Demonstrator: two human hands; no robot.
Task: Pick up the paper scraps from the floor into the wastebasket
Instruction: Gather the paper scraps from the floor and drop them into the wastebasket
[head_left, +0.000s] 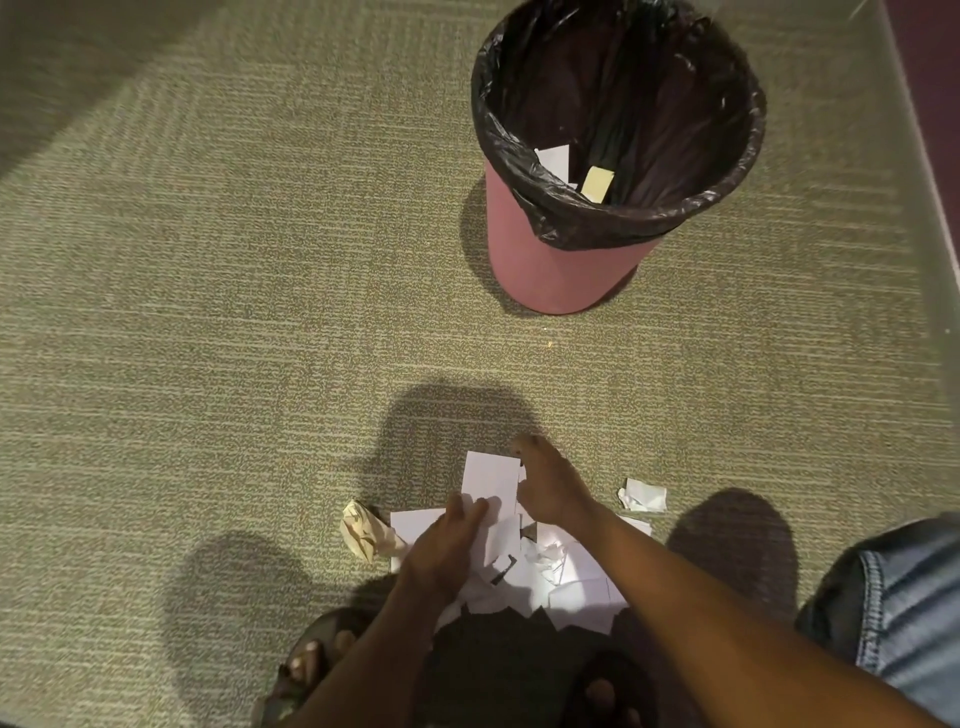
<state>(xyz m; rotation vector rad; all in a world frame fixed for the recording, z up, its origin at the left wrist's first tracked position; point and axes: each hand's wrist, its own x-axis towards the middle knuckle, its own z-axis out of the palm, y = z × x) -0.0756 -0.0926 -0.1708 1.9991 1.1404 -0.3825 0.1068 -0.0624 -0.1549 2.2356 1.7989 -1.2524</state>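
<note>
A person crouched on an office carpet (208, 312) gathers paper scraps well short of a pink wastebasket (550, 270). A crumpled tan wad (366, 535) lies farthest left of the wastebasket. Next to it, the left hand (447, 543) rests with straight fingers flat on the litter. A white sheet (488, 480) sits between it and the right hand (548, 491), whose fingers curl down at the sheet's edge; whether they have it pinched cannot be told. The main heap of white scraps (576, 587) spreads under the right forearm. The black-lined wastebasket holds two pieces so far, and a small crumpled scrap (644, 496) lies alone on its near side. The collection looks barely begun. The next move calls for bunching a handful securely, then carrying it forward over the rim.
</note>
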